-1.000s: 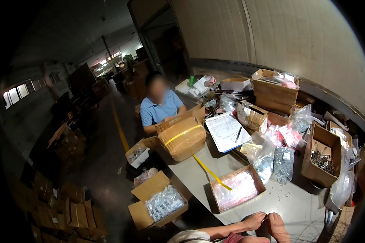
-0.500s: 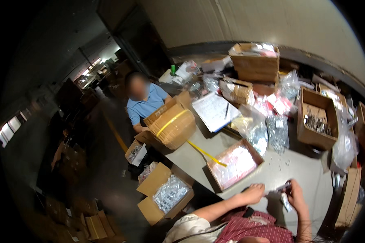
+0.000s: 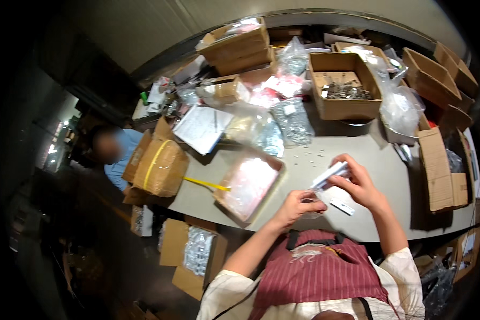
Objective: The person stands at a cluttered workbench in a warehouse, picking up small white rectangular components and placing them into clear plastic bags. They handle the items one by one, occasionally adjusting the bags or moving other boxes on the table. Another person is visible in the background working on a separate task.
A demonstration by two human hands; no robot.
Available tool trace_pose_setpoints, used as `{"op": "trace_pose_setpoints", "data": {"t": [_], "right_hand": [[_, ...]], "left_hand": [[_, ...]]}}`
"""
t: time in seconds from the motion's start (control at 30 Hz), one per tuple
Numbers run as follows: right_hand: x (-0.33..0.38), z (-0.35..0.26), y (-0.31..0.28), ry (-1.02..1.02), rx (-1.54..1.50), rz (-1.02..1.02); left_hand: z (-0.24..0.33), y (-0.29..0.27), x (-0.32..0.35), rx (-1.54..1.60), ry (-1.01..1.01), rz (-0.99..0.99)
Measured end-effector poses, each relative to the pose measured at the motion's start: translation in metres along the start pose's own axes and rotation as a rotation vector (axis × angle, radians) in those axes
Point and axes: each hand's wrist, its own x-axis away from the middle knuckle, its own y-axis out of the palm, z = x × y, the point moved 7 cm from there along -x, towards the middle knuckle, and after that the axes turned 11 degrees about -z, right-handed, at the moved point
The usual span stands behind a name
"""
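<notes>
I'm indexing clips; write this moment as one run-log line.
left hand: holds clear plastic film | right hand: holds oblong white item | grey tabletop: small white rectangular piece beside left hand

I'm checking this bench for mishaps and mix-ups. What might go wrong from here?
The loose white piece on the table lies near both the left hand and the right hand, so either might knock it away.
The small bits scattered beyond the right hand could get mixed in with the work.
The yellow strap reaches the shallow box and might snag if that box is moved.
</notes>
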Motion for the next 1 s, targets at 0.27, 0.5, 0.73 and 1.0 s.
{"op": "trace_pose_setpoints", "data": {"t": [0.27,0.5,0.73,1.0], "right_hand": [[-0.003,-0.013,0.009,-0.086,0.108,-0.1],[-0.003,0.015,0.021,0.056,0.237,-0.208],[-0.003,0.038,0.035,0.184,0.141,-0.468],[-0.008,0.041,0.034,0.215,0.058,-0.243]], "left_hand": [[0.011,0.018,-0.006,-0.006,0.045,-0.02],[-0.005,0.001,-0.004,-0.232,-0.027,0.08],[-0.03,0.024,-0.006,0.076,-0.061,-0.242],[-0.043,0.04,0.002,0.447,-0.078,-0.297]]}}
